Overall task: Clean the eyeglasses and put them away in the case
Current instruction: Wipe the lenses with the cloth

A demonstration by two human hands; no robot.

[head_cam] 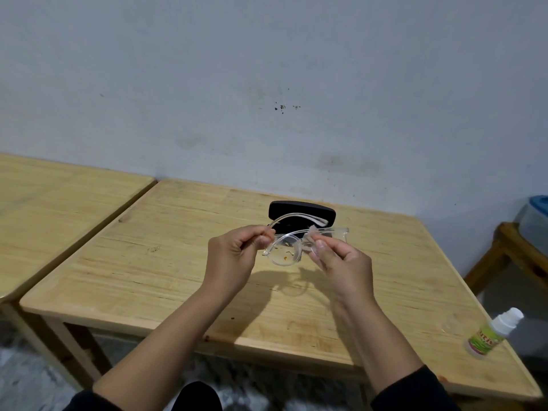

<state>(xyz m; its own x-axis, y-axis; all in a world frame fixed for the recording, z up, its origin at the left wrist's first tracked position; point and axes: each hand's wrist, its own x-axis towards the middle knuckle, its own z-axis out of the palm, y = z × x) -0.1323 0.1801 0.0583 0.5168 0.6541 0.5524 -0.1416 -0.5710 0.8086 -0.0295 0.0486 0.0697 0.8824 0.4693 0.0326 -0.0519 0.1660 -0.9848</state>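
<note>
Clear-framed eyeglasses (pixel 284 253) are held in the air above the wooden table (pixel 166 262), temples unfolded and pointing away from me. My left hand (pixel 234 256) pinches the frame at its left hinge. My right hand (pixel 341 262) pinches the right lens between thumb and fingers; a thin pale wipe may lie between them, I cannot tell. The left lens carries small yellowish specks. A black eyeglass case (pixel 299 213) lies open on the table just behind the glasses, partly hidden by them.
A small white bottle (pixel 489 336) with a green label lies tilted near the table's right front corner. A second wooden table (pixel 53 203) adjoins on the left. A wooden stand (pixel 516 256) with a blue-lidded container (pixel 536 215) is at the right. The wall is close behind.
</note>
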